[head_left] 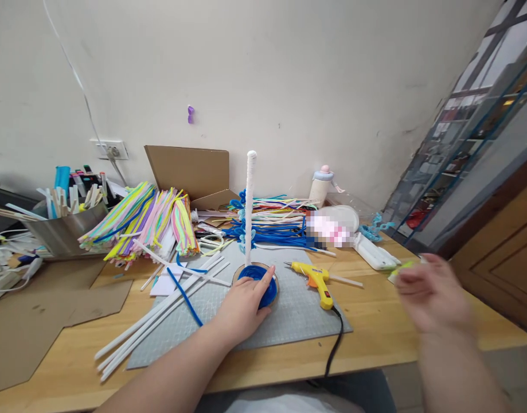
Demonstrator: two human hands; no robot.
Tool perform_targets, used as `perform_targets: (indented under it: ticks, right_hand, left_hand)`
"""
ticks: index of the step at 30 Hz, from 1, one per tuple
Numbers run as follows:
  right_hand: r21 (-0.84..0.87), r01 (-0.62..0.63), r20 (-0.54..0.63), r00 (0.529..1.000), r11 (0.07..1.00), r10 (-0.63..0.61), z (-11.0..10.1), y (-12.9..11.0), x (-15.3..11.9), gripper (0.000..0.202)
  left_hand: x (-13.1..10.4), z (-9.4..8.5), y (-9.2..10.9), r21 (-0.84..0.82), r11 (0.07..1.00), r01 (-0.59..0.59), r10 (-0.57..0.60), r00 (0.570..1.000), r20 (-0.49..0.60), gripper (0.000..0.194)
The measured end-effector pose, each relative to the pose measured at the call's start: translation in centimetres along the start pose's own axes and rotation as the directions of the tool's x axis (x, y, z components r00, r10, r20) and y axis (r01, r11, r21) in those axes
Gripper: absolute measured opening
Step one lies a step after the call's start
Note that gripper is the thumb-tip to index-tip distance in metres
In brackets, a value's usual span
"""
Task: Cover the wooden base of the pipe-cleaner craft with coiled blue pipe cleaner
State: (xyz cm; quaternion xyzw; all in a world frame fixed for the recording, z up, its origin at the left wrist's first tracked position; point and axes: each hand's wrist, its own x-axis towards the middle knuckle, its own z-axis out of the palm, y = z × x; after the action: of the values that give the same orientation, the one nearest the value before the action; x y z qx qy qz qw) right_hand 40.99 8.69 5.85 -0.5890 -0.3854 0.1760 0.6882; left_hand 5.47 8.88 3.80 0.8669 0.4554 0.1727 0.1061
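Note:
My left hand lies with its fingers spread on a coiled blue disc, which sits on a round brown base on the grey cutting mat. A tall white wrapped stick stands upright at the back of that base. Over the right side of the table, my right hand is raised and smeared by motion, so its fingers are unclear. Something yellow-green shows beside its fingertips. Between the hands, a yellow glue gun rests on the mat with a white glue stick in its rear.
White pipe cleaners and a blue one cross the mat's left side. Colourful bundles, a metal container and cardboard are at left. Behind stand blue bundles and a bottle. A black cord hangs over the front edge.

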Motion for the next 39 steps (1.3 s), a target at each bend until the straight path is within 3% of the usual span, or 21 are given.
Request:
perform_targets:
  ticks: [1,2,3,5,6,8,10,11,12,13,14,15,18,21,23,25,28,32,35,37,39]
  right_hand:
    - [0.055,-0.019,0.229,0.973,0.998,0.006,1.8,0.5,-1.5,0.035]
    - [0.03,-0.021,0.421,0.907,0.999,0.006,3.7,0.8,-3.2,0.038]
    - [-0.041,0.016,0.584,0.812,0.999,0.011,5.7,1.1,-5.0,0.034]
    - [-0.142,0.246,0.793,0.608,0.959,-0.038,9.0,1.2,-8.3,0.032]
    - [-0.181,0.346,0.847,0.53,0.921,-0.033,10.2,1.0,-9.7,0.038]
    - [-0.297,0.458,0.885,0.462,0.838,0.061,11.3,0.1,-11.5,0.049]
    - [-0.361,0.512,0.901,0.406,0.779,0.15,10.8,-1.5,-12.6,0.057]
    - [-0.349,0.519,0.919,0.351,0.78,0.179,10.0,-2.5,-12.9,0.055]
    - [-0.296,0.502,0.948,0.259,0.813,0.185,9.0,-3.4,-13.2,0.048]
    - [-0.214,0.457,0.976,0.128,0.864,0.174,8.0,-4.2,-13.3,0.041]
    - [-0.186,0.394,0.982,0.07,0.9,0.173,7.1,-4.8,-13.4,0.037]
    - [-0.19,0.346,0.981,0.102,0.919,0.165,6.4,-5.0,-13.3,0.035]
    - [-0.301,0.272,0.88,0.45,0.914,0.156,5.5,-3.5,-12.3,0.03]
    - [-0.502,0.245,0.656,0.733,0.829,0.18,6.0,-0.6,-9.9,0.035]
    - [-0.64,0.273,0.532,0.831,0.718,0.159,6.5,0.6,-8.1,0.046]
    - [-0.745,0.292,0.49,0.849,0.6,0.195,7.0,1.0,-6.9,0.051]
    - [-0.822,0.3,0.483,0.818,0.483,0.314,7.7,0.9,-6.1,0.052]
    - [-0.832,0.315,0.498,0.788,0.458,0.362,8.4,1.7,-5.8,0.038]
    - [-0.798,0.284,0.512,0.784,0.532,0.35,8.1,2.7,-5.2,0.026]
    - [-0.719,0.195,0.509,0.801,0.668,0.314,7.5,3.0,-4.9,0.024]
    - [-0.528,0.004,0.505,0.806,0.849,0.31,6.7,2.6,-4.9,0.027]
  left_hand:
    - [0.0,0.0,0.0,0.003,1.0,0.0,0.0,1.0,-0.003,0.093]
    - [0.0,0.1,-0.1,0.006,1.0,-0.002,0.002,1.0,-0.007,0.093]
    - [0.0,0.1,-0.1,0.008,1.0,-0.006,0.006,1.0,-0.011,0.093]
    - [0.0,0.2,-0.1,0.014,1.0,-0.018,0.018,1.0,-0.019,0.091]
    - [0.1,0.3,-0.2,0.017,1.0,-0.024,0.024,0.999,-0.021,0.09]
    - [0.1,0.3,-0.2,0.026,0.999,-0.035,0.036,0.999,-0.023,0.088]
    - [0.1,0.3,-0.3,0.033,0.998,-0.044,0.045,0.999,-0.021,0.087]
    - [0.1,0.2,-0.3,0.036,0.998,-0.048,0.049,0.999,-0.019,0.086]
    - [0.1,0.2,-0.4,0.039,0.998,-0.052,0.053,0.998,-0.016,0.085]
    - [0.1,0.1,-0.4,0.041,0.998,-0.055,0.056,0.998,-0.012,0.085]
    - [0.1,0.0,-0.4,0.042,0.997,-0.059,0.06,0.998,-0.006,0.084]
    - [0.1,0.0,-0.3,0.043,0.997,-0.061,0.061,0.998,-0.001,0.083]
    - [0.1,-0.1,-0.3,0.042,0.998,-0.056,0.056,0.998,0.006,0.083]
    - [0.1,-0.2,-0.2,0.038,0.998,-0.054,0.054,0.999,0.0,0.082]
    - [0.0,-0.4,-0.1,0.025,0.998,-0.064,0.064,0.998,0.004,0.081]
    - [-0.1,-0.7,-0.2,0.009,0.997,-0.074,0.073,0.997,0.018,0.083]
    - [-0.4,-1.3,-0.3,-0.021,0.995,-0.098,0.099,0.993,0.059,0.086]
    - [-0.8,-2.1,-0.6,-0.058,0.989,-0.138,0.143,0.986,0.087,0.082]
    - [-1.3,-2.7,-0.9,-0.047,0.991,-0.126,0.128,0.99,0.063,0.074]
    - [-1.6,-2.9,-1.0,-0.046,0.993,-0.106,0.108,0.993,0.044,0.06]
    - [-2.2,-3.1,-1.0,-0.041,0.996,-0.078,0.079,0.997,0.025,0.041]
